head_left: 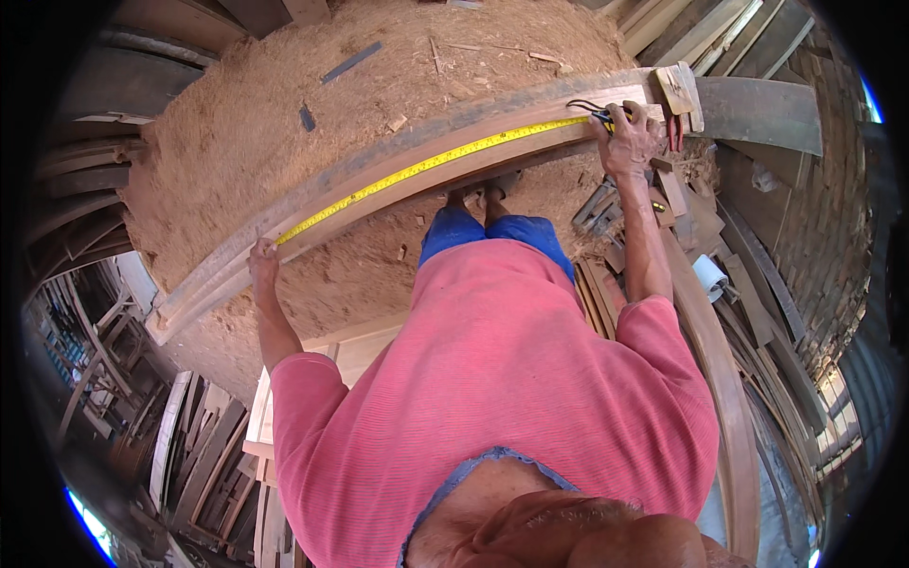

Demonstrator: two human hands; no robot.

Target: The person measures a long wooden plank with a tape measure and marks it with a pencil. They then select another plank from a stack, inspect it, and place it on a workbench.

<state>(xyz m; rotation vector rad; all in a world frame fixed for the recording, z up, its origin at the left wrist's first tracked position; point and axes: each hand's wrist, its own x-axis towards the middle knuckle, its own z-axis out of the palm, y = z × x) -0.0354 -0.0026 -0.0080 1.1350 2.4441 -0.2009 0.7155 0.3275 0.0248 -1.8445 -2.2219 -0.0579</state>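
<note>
A yellow tape measure blade [426, 165] is stretched lengthwise along a pale wooden board [530, 115]. At its left end, my left hand [263, 254] is closed, with the fingers pinching the blade's tip against the board's end. My right hand [628, 142] grips the dark tape case near the board's right end, and the fingers cover much of the case. A thin dark loop [581, 104] sticks out beside the case. Just right of that hand lie a red-handled tool [674, 133] and a small wood block [674, 92].
The board rests on a long, weathered beam [379, 142]. Shavings cover the ground [275, 114], with a dark offcut strip [351, 62] on it. Stacked planks [729, 38] and scraps crowd the right side. A white roll-shaped object [708, 275] sits among them. More timber [204, 454] leans at lower left.
</note>
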